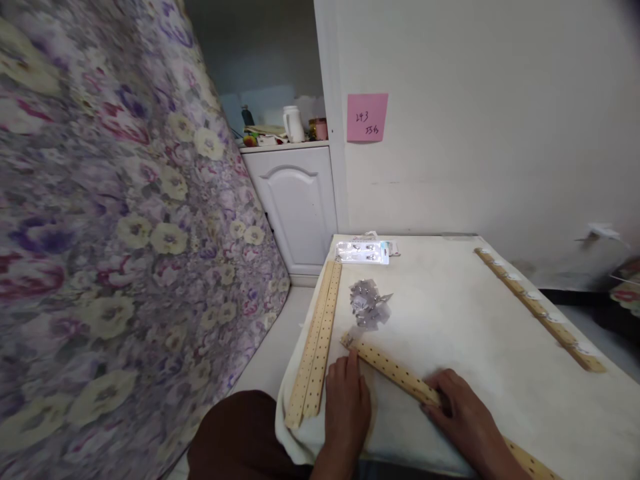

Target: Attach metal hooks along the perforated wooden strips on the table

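Observation:
A perforated wooden strip [395, 370] lies slantwise across the near part of the table. My right hand [463, 410] is closed around its middle, thumb on the near side. At the strip's far left end, the fingers of my left hand [349, 393] are bent and pressed against its edge. A small clear packet [354, 333] with something metallic sits on that end, just beyond my left fingertips. Past it is a pile of small clear packets [367, 303] with metal parts. To the left, perforated wooden strips [315, 347] lie side by side.
Another wooden strip [543, 310] with several packets along it lies near the table's right edge. Clear-fronted packaging [363, 253] rests at the back left of the cloth-covered table [435, 287]. A floral curtain [150, 233] hangs at left. A pink note [367, 117] is on the wall.

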The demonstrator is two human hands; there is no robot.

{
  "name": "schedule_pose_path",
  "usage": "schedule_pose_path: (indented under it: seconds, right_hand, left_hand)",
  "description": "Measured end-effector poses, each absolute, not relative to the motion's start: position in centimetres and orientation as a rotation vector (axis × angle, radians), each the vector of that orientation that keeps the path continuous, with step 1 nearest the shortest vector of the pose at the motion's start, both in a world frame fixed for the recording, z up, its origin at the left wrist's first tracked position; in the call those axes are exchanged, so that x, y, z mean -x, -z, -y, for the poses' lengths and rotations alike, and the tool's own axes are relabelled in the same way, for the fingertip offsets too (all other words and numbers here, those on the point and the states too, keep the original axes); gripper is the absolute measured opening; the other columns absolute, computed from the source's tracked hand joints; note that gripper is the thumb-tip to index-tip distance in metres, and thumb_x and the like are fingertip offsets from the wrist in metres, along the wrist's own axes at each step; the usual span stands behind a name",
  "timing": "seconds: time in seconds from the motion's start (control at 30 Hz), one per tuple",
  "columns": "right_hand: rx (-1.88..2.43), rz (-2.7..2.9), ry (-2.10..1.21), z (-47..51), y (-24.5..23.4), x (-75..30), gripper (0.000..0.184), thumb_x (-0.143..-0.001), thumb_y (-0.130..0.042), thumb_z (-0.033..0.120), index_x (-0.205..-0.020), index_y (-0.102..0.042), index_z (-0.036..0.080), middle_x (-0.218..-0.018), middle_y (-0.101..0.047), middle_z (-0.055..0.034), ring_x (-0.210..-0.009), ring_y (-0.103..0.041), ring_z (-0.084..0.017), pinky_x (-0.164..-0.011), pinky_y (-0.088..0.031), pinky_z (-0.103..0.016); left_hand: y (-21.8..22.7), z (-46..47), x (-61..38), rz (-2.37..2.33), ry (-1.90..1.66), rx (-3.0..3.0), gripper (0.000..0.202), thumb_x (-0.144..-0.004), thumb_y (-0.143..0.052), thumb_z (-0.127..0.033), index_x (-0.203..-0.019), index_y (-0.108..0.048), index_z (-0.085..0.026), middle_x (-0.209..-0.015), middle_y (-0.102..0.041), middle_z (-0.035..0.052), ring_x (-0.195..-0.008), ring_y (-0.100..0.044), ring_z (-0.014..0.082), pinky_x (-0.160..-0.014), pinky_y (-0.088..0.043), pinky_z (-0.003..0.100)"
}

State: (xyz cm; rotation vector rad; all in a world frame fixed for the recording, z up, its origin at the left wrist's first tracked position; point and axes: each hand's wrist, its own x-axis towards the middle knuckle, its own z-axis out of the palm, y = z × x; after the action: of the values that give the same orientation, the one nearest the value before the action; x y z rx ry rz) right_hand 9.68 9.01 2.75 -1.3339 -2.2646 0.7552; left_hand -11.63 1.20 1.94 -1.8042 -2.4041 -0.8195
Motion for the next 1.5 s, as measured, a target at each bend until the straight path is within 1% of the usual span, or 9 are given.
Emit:
schedule_pose_path:
  seconds: [0.63, 0.77, 0.83, 0.9, 0.97, 1.03, 1.23, 1.37, 1.5]
  right_hand:
    - [1.366, 2.198, -0.773, -8.5, -2.4, -7.1, 0.022, -0.072, -0.059, 0.033, -0.092, -0.061, 0.025, -0.097, -0.060, -0.0044, -0.092, -0.058, -0.023, -0.075, -0.047, -0.031]
    - [1.287, 2.143, -0.927, -10.5, -3.1, -7.3, 0.030, -0.075, -0.057, 0.033, -0.103, -0.059, 0.023, -0.089, -0.062, -0.0029, -0.079, -0.059, -0.019, -0.070, -0.046, -0.030]
    - [1.236, 2.124, -1.000, -12.7, -3.6, -6.8, 0.023, -0.075, -0.055, 0.033, -0.094, -0.062, 0.021, -0.077, -0.061, -0.0010, -0.068, -0.058, -0.018, -0.064, -0.045, -0.029]
    - [1.165, 2.060, -1.078, -15.4, -4.0, -5.8, 0.017, -0.074, -0.056, 0.034, -0.082, -0.063, 0.020, -0.072, -0.061, -0.0003, -0.068, -0.057, -0.018, -0.065, -0.044, -0.029]
    - [1.190, 1.867, -1.231, -17.9, -4.1, -4.3, 0.018, -0.071, -0.059, 0.035, -0.078, -0.063, 0.019, -0.066, -0.060, 0.0011, -0.063, -0.057, -0.017, -0.061, -0.044, -0.028]
    - [1.233, 1.787, -1.247, -20.0, -3.7, -2.4, 0.020, -0.072, -0.057, 0.037, -0.078, -0.062, 0.018, -0.063, -0.059, 0.0018, -0.058, -0.057, -0.016, -0.058, -0.043, -0.027]
    - [1.272, 1.639, -1.284, -22.4, -2.0, 1.1, 0.017, -0.067, -0.060, 0.035, -0.063, -0.056, 0.019, -0.047, -0.051, 0.0048, -0.046, -0.048, -0.012, -0.047, -0.035, -0.024]
    - [1.236, 1.518, -1.392, -21.8, -2.0, 0.5, 0.014, -0.069, -0.056, 0.033, -0.067, -0.054, 0.020, -0.050, -0.056, 0.0035, -0.046, -0.050, -0.012, -0.046, -0.037, -0.023]
    - [1.186, 1.423, -1.470, -20.4, -2.9, -0.7, 0.018, -0.071, -0.058, 0.037, -0.070, -0.053, 0.020, -0.056, -0.061, 0.0015, -0.050, -0.054, -0.012, -0.049, -0.042, -0.023]
  left_hand:
    - [-2.7, -1.5, 11.4, 2.476, 0.778, 1.792, 0.050, -0.084, -0.040, -0.008, -0.133, -0.040, -0.016, -0.107, -0.052, 0.0084, -0.098, -0.047, 0.0216, -0.089, -0.036, 0.037]
    - [-2.7, -1.6, 11.7, 2.479, 0.795, 1.820, 0.051, -0.083, -0.041, -0.007, -0.133, -0.041, -0.018, -0.108, -0.052, 0.0078, -0.099, -0.047, 0.0215, -0.089, -0.036, 0.036]
    - [-2.7, -1.6, 11.8, 2.486, 0.834, 1.823, 0.051, -0.083, -0.040, -0.008, -0.133, -0.040, -0.018, -0.108, -0.052, 0.0077, -0.099, -0.047, 0.0214, -0.090, -0.036, 0.036]
    - [-2.7, -1.6, 11.9, 2.503, 0.871, 1.825, 0.051, -0.084, -0.039, -0.009, -0.134, -0.040, -0.019, -0.108, -0.052, 0.0075, -0.099, -0.047, 0.0212, -0.090, -0.036, 0.036]
    - [-2.7, -1.5, 11.9, 2.512, 0.893, 1.831, 0.050, -0.084, -0.038, -0.008, -0.134, -0.040, -0.018, -0.108, -0.052, 0.0076, -0.099, -0.047, 0.0211, -0.090, -0.036, 0.036]
    - [-2.7, -1.5, 12.0, 2.521, 0.904, 1.835, 0.051, -0.083, -0.038, -0.008, -0.134, -0.040, -0.018, -0.110, -0.052, 0.0078, -0.100, -0.046, 0.0210, -0.092, -0.035, 0.036]
    - [-2.6, -1.7, 12.2, 2.589, 0.877, 1.854, 0.052, -0.082, -0.039, -0.008, -0.133, -0.042, -0.017, -0.111, -0.052, 0.0083, -0.101, -0.046, 0.0209, -0.093, -0.034, 0.035]
    - [-2.8, -1.8, 12.2, 2.598, 0.892, 1.851, 0.052, -0.081, -0.040, -0.008, -0.132, -0.043, -0.018, -0.112, -0.052, 0.0083, -0.102, -0.046, 0.0213, -0.093, -0.034, 0.036]
    - [-3.0, -1.8, 12.0, 2.586, 0.928, 1.848, 0.051, -0.082, -0.040, -0.008, -0.132, -0.043, -0.018, -0.111, -0.052, 0.0082, -0.101, -0.046, 0.0214, -0.092, -0.035, 0.037]
